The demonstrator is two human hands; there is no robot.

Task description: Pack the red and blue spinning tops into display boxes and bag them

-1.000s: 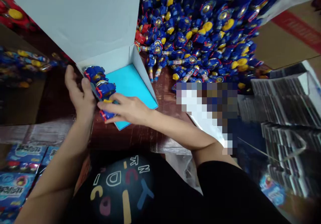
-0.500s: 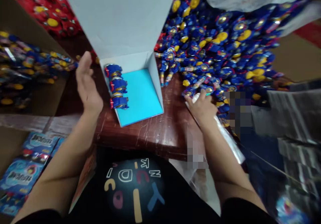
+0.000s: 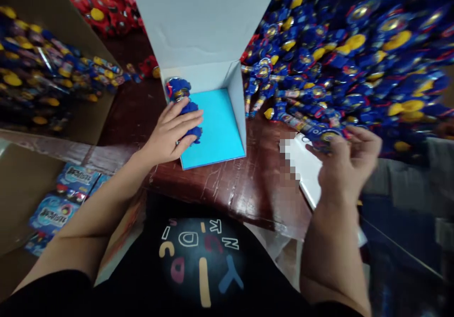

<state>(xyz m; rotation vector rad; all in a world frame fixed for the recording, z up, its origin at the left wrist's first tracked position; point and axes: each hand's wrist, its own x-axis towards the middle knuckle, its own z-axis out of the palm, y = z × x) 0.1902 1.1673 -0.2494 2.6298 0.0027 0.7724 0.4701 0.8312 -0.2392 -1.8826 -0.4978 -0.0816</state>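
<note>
An open white box (image 3: 237, 87) with a bright blue floor stands in front of me. Along its left wall sits a row of blue toys (image 3: 180, 86) with red and gold parts. My left hand (image 3: 175, 130) lies over that row, fingers stretched out and touching the toys, hiding part of them. To the right, my right hand (image 3: 349, 161) is closed at the near edge of a big heap. Between its thumb and fingers is a blue toy with a round, shiny disc (image 3: 325, 137), partly covered by the fingers.
The heap of blue and yellow toys (image 3: 305, 61) spreads over the right of the dark red table (image 3: 213, 187). A white flat item (image 3: 307, 175) lies beside my right wrist. On the left are a carton of toys (image 3: 42, 71), red toys (image 3: 106, 4) behind, and printed blue packs (image 3: 53, 213) below.
My left hand has come down from beside the box onto the row of toys inside. My right hand has moved right and closed on a blue toy from the heap. The view has shifted.
</note>
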